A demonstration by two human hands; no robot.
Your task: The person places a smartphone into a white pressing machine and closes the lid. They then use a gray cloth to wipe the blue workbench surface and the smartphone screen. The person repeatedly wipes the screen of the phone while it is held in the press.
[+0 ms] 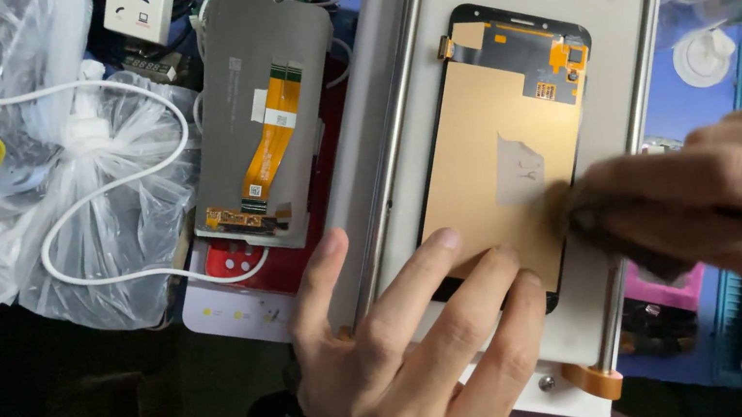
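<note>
Phone repair workshop, seemingly; bare screen panels (264, 117); cables (108, 184)

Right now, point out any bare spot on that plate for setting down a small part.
Bare: the white metal plate's strip between the copper-backed screen panel and right rod, plus its top-left corner. Crowded: the lower end, under the left hand and blurred right hand.

We see our two hands bare, with no gloves, rings or watch. Our left hand (412, 349) at the bottom middle of the frame has short, plain nails on its fingers (442, 257). Our right hand (733, 203) at the right edge is blurred. No sleeve shows at either wrist.
</note>
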